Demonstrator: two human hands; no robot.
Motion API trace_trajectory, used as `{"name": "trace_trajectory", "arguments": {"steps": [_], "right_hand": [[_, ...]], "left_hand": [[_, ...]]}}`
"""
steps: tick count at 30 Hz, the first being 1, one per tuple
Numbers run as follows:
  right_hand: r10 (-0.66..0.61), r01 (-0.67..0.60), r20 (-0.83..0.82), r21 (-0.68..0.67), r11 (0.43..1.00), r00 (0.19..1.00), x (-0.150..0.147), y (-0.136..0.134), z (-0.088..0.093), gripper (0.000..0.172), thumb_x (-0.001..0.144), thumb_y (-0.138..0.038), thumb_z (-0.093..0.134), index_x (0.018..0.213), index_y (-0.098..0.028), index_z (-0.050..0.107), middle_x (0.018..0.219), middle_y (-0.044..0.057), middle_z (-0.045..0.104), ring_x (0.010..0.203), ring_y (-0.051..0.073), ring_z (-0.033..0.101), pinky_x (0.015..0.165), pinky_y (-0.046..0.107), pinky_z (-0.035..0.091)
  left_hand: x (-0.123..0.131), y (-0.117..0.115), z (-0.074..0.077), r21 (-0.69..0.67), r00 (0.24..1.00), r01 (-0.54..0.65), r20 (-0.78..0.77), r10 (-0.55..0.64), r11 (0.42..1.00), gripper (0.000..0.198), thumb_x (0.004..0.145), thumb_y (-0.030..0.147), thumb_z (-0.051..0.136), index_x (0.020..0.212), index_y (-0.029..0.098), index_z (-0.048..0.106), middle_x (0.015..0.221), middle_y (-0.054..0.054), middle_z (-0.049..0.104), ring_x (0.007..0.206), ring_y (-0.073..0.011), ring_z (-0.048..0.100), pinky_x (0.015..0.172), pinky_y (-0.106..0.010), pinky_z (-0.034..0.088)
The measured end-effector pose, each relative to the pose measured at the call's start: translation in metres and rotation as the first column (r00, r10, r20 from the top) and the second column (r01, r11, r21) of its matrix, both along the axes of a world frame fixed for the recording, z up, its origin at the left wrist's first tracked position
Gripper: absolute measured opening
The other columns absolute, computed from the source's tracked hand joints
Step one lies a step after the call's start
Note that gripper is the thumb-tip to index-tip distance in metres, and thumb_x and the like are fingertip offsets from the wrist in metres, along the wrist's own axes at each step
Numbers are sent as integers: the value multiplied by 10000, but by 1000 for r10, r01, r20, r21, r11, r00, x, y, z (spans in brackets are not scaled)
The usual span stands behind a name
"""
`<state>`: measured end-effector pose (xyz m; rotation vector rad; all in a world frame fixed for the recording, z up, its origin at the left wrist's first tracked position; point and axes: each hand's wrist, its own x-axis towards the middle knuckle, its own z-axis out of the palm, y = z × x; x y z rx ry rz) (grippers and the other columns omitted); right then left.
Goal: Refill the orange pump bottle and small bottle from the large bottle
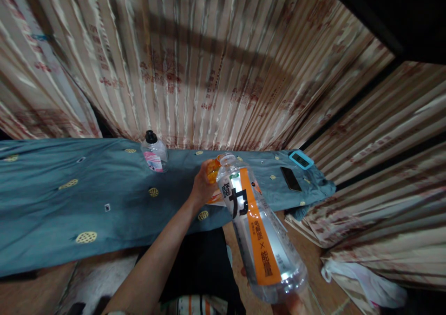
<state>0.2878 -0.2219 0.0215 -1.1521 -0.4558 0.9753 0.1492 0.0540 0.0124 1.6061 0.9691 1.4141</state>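
Left hand [201,187] grips orange item [212,171] at mouth of tilted large bottle [259,236]; right hand [292,305] clasps base, over table [125,222] near edge. Black-capped bottle [155,159], curtain [209,73] by back edge; phone [291,179], blue-framed device [301,159] right end.

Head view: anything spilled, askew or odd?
No spill visible. The orange-banded clear bottle is tilted, but hand-held, its mouth by the left hand. Only the crumpled white bundle low beside the pleated curtain, picture right, looks out of place, as if dropped; can't tell what it is.

Bottle [260,233] clear, label [256,222] orange, silver. Cloth [121,185] teal, yellow pineapples [86,237]. Curtain [195,50] beige, reddish prints [165,71], perhaps trees.
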Motion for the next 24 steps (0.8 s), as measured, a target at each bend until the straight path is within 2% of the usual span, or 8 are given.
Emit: {"name": "trace_trajectory", "arguments": {"steps": [4, 9, 13, 15, 18, 20, 24], "right_hand": [[-9, 9, -9, 8, 1000, 1000, -1, -2, 0, 923, 524, -738, 910, 1318, -332, 670, 837, 64, 774, 925, 368, 776, 769, 497, 670], [-1, 1, -3, 44, 999, 1000, -3, -1, 1, 904, 572, -712, 901, 1353, -339, 642, 904, 78, 794, 950, 371, 773, 781, 507, 669], [33, -35, 28, 85, 996, 999, -7, 2, 6, 880, 628, -733, 881, 1346, -282, 646, 993, 86, 790, 983, 339, 763, 813, 506, 662], [43, -49, 54, 105, 993, 998, -8, 5, 12, 780, 761, -712, 813, 1350, -232, 638, 1095, 97, 767, 1005, 301, 750, 847, 503, 651], [51, -60, 81, 113, 992, 995, -9, 12, 23, 539, 957, -567, 699, 1342, -197, 631, 1214, 105, 715, 1028, 254, 725, 868, 467, 640], [56, -66, 88, 110, 992, 995, -10, 16, 30, 430, 1005, -471, 673, 1331, -194, 632, 1252, 101, 693, 1039, 242, 714, 866, 444, 638], [60, -70, 96, 107, 992, 994, -14, 19, 38, 397, 1007, -423, 684, 1319, -184, 632, 1262, 100, 683, 1031, 237, 708, 842, 430, 644]], "left_hand": [[-1, -1, 2, -18, 1000, 5, -4, -5, 1000, 572, 661, 150, 776, 1186, 207, 558, 1105, -57, 765, 979, -244, 763, 910, -381, 619], [1, 0, 1, -2, 999, 17, 33, -16, 1000, 560, 664, 151, 771, 1178, 220, 562, 1099, -49, 772, 958, -239, 767, 891, -377, 622], [2, 2, -2, 17, 1000, -7, 29, 6, 1000, 538, 677, 162, 775, 1169, 224, 568, 1085, -53, 770, 950, -241, 767, 879, -374, 624], [2, 2, -3, 33, 1000, -8, 23, 7, 999, 544, 676, 166, 778, 1175, 223, 568, 1088, -50, 767, 952, -238, 765, 881, -374, 625], [1, 2, -3, 28, 1000, -1, 19, 1, 1000, 556, 681, 176, 772, 1192, 227, 558, 1090, -39, 771, 940, -228, 762, 877, -384, 629], [0, 1, -2, 15, 1000, 5, 17, -6, 1000, 554, 681, 187, 770, 1190, 226, 555, 1096, -44, 776, 946, -229, 764, 888, -391, 632], [-1, 0, 1, 7, 1000, 13, 25, -13, 1000, 539, 662, 194, 766, 1161, 225, 567, 1109, -56, 782, 959, -235, 769, 916, -398, 632]]}}
